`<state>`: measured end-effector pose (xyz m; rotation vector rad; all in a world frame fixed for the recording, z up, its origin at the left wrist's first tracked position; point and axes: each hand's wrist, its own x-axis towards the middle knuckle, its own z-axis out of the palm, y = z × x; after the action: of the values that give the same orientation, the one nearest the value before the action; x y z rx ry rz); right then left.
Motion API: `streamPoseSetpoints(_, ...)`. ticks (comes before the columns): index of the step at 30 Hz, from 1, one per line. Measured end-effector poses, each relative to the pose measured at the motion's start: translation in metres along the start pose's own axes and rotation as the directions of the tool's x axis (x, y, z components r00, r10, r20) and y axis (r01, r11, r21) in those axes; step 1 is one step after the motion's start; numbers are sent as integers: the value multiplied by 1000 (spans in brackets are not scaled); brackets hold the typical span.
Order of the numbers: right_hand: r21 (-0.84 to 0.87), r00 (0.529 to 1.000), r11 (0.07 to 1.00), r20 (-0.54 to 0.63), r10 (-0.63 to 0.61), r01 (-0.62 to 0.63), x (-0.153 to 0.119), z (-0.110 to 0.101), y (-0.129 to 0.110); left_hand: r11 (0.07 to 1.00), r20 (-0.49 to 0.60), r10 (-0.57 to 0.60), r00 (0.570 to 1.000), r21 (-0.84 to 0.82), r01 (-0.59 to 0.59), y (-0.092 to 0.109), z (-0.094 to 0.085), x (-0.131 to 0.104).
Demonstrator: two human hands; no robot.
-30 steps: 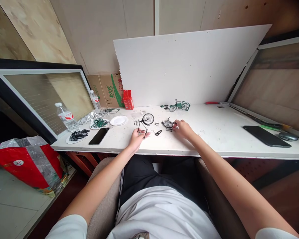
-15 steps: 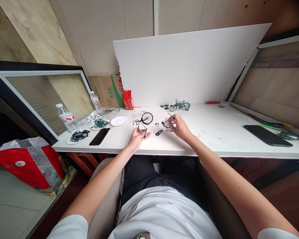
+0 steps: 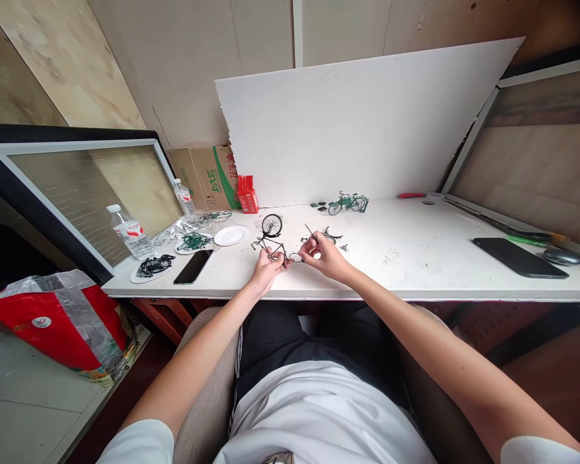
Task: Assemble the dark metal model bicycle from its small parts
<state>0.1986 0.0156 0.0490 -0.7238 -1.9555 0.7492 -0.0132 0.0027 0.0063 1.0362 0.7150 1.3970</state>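
The white table (image 3: 391,274) carries everything being handled, and a cardboard box (image 3: 205,177) stands near its far edge, towards the left, with a red box (image 3: 248,194) just beside it. Compared with the previous frame, the right hand (image 3: 327,259) has moved left, away from the loose black parts (image 3: 329,237), and now nearly meets the left hand (image 3: 265,274) near the front edge. The left hand is closed around the black model bicycle (image 3: 276,248), whose spoked wheel (image 3: 271,225) now sits further left. Three white plates lie towards the table's left end: the front plate (image 3: 136,277) bears a tangle of black pieces (image 3: 154,264), the middle plate (image 3: 180,249) green ones (image 3: 194,241) (rather like seaweed), and the right plate (image 3: 231,235) shows its white face. The right hand's fingertips are pinched on a thin ring (image 3: 294,257), with a slim rod (image 3: 310,229) sticking up from the same hand.
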Motion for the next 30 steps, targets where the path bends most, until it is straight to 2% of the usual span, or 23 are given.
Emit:
streamPoseSetpoints(11, 63, 997, 996, -45, 58, -55, 1, 1, 7, 995, 102, 26, 994, 92, -36, -2, 1, -1)
streamPoseSetpoints(15, 55, 999, 998, -51, 13, -10, 0, -2, 2, 991, 145, 1, 989, 134, -21, 1, 4, -4)
streamPoseSetpoints(20, -2, 997, 999, -68, -45, 44, -1, -3, -11, 988, 132, -2, 991, 154, -19, 1, 4, -4)
streamPoseSetpoints(30, -7, 993, 999, -111, -38, 38, -2, 0, -14, 981, 206, 20, 978, 186, -60, 0, 4, -5)
